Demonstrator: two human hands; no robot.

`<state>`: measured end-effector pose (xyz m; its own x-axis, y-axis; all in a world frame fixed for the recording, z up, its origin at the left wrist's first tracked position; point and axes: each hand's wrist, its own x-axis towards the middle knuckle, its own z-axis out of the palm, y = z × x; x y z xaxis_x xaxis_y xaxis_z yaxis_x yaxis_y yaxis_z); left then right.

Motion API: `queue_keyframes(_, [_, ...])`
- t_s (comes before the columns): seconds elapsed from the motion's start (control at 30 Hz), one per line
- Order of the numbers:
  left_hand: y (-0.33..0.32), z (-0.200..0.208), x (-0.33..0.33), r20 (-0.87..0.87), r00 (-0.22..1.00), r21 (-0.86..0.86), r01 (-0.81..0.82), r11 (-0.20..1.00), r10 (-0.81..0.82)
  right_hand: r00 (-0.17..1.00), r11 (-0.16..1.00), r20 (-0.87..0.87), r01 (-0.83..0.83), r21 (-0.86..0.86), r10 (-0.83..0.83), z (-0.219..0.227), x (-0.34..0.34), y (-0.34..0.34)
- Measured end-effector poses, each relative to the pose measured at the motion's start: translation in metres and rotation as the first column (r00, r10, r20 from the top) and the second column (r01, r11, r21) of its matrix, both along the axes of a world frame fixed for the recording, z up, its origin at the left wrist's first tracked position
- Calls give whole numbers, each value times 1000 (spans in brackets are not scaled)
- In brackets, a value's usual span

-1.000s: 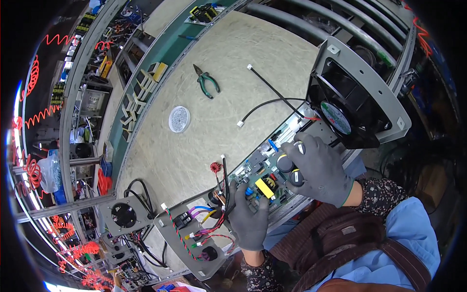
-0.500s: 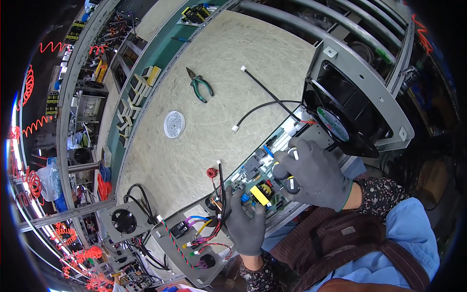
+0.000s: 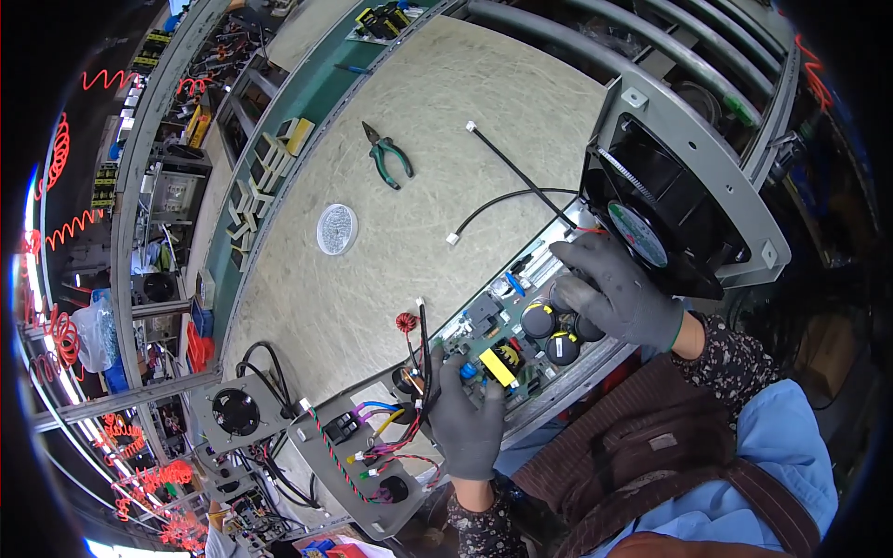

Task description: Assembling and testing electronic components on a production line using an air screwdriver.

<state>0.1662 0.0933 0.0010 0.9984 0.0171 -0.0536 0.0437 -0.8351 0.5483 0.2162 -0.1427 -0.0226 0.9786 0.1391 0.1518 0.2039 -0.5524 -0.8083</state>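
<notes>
Grey-gloved, the right hand (image 3: 625, 296) slides off the capacitors (image 3: 539, 321) toward the fan (image 3: 642, 232), its grip hidden; 2 now show clear, so work seems to shift that way. Well apart, the left hand (image 3: 468, 423) stays, thumb and fingers spread, at the other end of the board (image 3: 510, 325), along the table (image 3: 419, 102) edge.

Dish (image 3: 337, 230) left of pliers (image 3: 387, 158) on table (image 3: 446, 93), circuit board (image 3: 510, 327) nearer, fan (image 3: 659, 216) right

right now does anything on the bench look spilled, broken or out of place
Nothing looks spilled or broken. Perhaps odd: two black cables lie across the bench beyond the circuit board, their white plugs connected to nothing.
</notes>
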Motion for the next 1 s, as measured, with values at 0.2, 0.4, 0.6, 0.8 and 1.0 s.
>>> queue_keyframes(0.2, [-4,6,2,-16,1000,21,0,1000,0,990,990,-94,-92,108,102,-3,5,-5])
queue_keyframes(0.4, [-2,9,3,-19,999,94,47,995,-45,996,991,-6,-91,94,92,-5,5,-3])
queue_keyframes(0.6, [-1,8,5,-70,997,134,50,990,-41,985,989,91,-147,25,144,-3,3,-4])
queue_keyframes(0.8, [-1,12,6,-22,999,158,40,987,-37,992,992,21,-123,-22,124,0,6,-1])
queue_keyframes(1.0, [7,6,4,-7,997,17,77,997,-77,983,986,78,-166,6,165,-4,6,-4])
